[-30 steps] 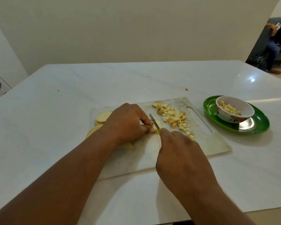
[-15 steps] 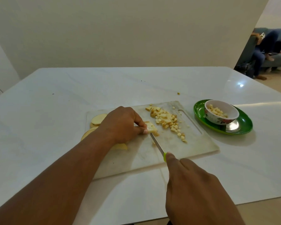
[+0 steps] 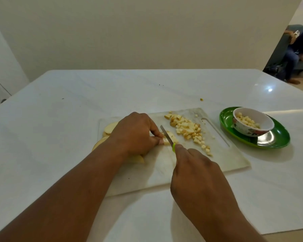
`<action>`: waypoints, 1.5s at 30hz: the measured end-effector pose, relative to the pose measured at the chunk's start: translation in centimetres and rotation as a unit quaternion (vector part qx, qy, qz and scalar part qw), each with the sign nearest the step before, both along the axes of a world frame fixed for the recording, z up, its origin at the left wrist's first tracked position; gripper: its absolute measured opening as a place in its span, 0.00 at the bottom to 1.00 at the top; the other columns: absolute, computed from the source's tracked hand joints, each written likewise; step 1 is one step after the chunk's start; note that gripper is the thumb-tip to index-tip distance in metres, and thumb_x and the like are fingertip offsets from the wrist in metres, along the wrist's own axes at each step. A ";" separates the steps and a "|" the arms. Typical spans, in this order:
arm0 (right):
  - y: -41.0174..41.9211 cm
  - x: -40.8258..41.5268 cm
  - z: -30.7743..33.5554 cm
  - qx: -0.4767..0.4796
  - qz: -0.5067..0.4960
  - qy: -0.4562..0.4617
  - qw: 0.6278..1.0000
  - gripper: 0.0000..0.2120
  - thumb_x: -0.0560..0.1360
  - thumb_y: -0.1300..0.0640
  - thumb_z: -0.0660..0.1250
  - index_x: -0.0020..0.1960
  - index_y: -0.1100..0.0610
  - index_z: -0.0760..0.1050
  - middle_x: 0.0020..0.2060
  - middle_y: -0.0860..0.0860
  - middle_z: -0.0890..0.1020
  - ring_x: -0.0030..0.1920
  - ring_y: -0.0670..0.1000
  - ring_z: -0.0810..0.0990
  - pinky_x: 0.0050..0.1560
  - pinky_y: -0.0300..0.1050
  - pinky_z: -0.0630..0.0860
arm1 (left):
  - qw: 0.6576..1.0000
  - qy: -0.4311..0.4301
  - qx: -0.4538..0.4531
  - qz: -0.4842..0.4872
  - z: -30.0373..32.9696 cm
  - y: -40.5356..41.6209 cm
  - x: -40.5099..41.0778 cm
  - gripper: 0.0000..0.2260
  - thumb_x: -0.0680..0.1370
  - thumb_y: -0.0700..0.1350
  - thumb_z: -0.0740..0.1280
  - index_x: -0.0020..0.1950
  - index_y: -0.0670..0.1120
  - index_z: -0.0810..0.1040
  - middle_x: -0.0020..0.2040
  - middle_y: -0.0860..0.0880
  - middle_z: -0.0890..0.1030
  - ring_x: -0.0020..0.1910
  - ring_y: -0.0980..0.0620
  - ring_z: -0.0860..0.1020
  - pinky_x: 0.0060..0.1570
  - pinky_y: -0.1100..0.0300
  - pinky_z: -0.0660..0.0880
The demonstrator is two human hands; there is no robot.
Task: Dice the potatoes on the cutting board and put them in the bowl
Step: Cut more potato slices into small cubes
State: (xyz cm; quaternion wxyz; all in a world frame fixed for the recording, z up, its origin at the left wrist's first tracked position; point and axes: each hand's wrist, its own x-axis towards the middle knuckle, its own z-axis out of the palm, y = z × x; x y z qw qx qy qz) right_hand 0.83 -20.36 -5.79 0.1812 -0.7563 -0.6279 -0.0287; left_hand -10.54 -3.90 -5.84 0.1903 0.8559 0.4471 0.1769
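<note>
The knife (image 3: 166, 135) is back in over the potato slice (image 3: 171, 137), where half a second ago the blade had been drawn out toward the near edge of the cutting board (image 3: 226, 159) – so that's one stroke finished and another cut starting, by my reading. The right hand (image 3: 198, 173) is wrapped round the green handle, forefinger laid up toward the blade; the left hand (image 3: 135, 135) has its fingers curled down, pinning the slice at its left edge, fingertips right beside the steel. Just right of the blade lies the heap of diced potato (image 3: 189, 131), a good pile, not yet moved across. Uncut slices (image 3: 110, 127) wait behind the left hand at the board's far-left corner. Over on the right of the desk (image 3: 59, 128) the bowl (image 3: 252, 131) stands on a green plate (image 3: 276, 140), already holding some cubes. Dicing goes on, then, with a fair way left; the transfer of that pile is yet to come
</note>
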 end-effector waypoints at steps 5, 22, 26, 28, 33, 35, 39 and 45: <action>-0.2 0.3 -1.0 0.007 0.004 0.011 1.000 0.29 0.79 0.59 0.54 0.79 0.51 0.55 0.55 0.46 0.76 0.46 0.46 0.77 0.37 0.38 0.65 | 1.000 0.015 0.019 -0.009 0.0 0.1 0.2 0.06 0.73 0.57 0.78 0.48 0.59 0.88 0.40 0.65 0.80 0.45 0.59 0.79 0.47 0.59 0.78; -0.3 0.0 -0.3 -0.041 0.014 0.015 0.999 0.34 0.77 0.63 0.57 0.81 0.54 0.51 0.44 0.50 0.74 0.39 0.48 0.73 0.30 0.39 0.64 | 0.999 0.002 0.032 0.010 -0.3 -0.2 0.6 0.05 0.71 0.56 0.80 0.45 0.59 0.88 0.38 0.64 0.82 0.40 0.60 0.79 0.40 0.62 0.73; -1.0 0.2 -0.3 -0.058 0.004 0.028 0.998 0.34 0.78 0.61 0.56 0.81 0.52 0.50 0.51 0.51 0.77 0.41 0.49 0.71 0.37 0.40 0.68 | 0.999 0.003 0.033 0.006 -0.3 -0.3 0.7 0.05 0.71 0.57 0.80 0.44 0.59 0.88 0.34 0.65 0.79 0.37 0.61 0.78 0.38 0.63 0.71; -1.5 0.1 -0.3 -0.069 -0.003 0.036 0.997 0.35 0.77 0.61 0.56 0.81 0.51 0.49 0.51 0.50 0.76 0.42 0.48 0.71 0.39 0.40 0.69 | 0.999 0.004 0.035 0.001 -0.3 -0.4 0.6 0.05 0.71 0.57 0.79 0.44 0.59 0.88 0.32 0.64 0.78 0.35 0.62 0.77 0.37 0.63 0.70; -4.0 0.2 -0.5 -0.091 -0.006 0.051 0.995 0.36 0.77 0.60 0.56 0.81 0.48 0.46 0.41 0.46 0.70 0.38 0.45 0.70 0.31 0.39 0.63 | 0.999 0.003 0.035 -0.006 -0.2 -0.5 0.5 0.05 0.72 0.57 0.79 0.45 0.59 0.88 0.30 0.62 0.78 0.34 0.61 0.77 0.37 0.62 0.72; -5.2 0.3 -0.5 -0.107 -0.001 0.064 0.992 0.36 0.79 0.58 0.56 0.81 0.47 0.43 0.40 0.44 0.69 0.38 0.45 0.70 0.30 0.39 0.62 | 1.000 0.002 0.028 -0.008 0.0 -0.6 0.5 0.05 0.72 0.57 0.79 0.45 0.59 0.88 0.29 0.61 0.79 0.33 0.61 0.77 0.37 0.62 0.73; -6.6 0.6 -0.3 -0.104 0.006 0.071 0.992 0.34 0.81 0.55 0.54 0.81 0.45 0.40 0.42 0.44 0.69 0.41 0.45 0.71 0.33 0.38 0.65 | 1.000 -0.018 0.008 -0.001 0.0 -0.6 0.4 0.05 0.71 0.57 0.80 0.45 0.60 0.88 0.30 0.63 0.80 0.33 0.65 0.77 0.36 0.65 0.70; -3.7 0.7 -0.5 -0.015 -0.009 0.056 0.998 0.31 0.80 0.56 0.56 0.80 0.47 0.50 0.42 0.44 0.74 0.39 0.45 0.73 0.31 0.38 0.64 | 0.998 -0.061 -0.024 0.009 0.1 -1.0 0.3 0.17 0.70 0.51 0.82 0.51 0.58 0.76 0.35 0.65 0.84 0.40 0.68 0.81 0.50 0.59 0.79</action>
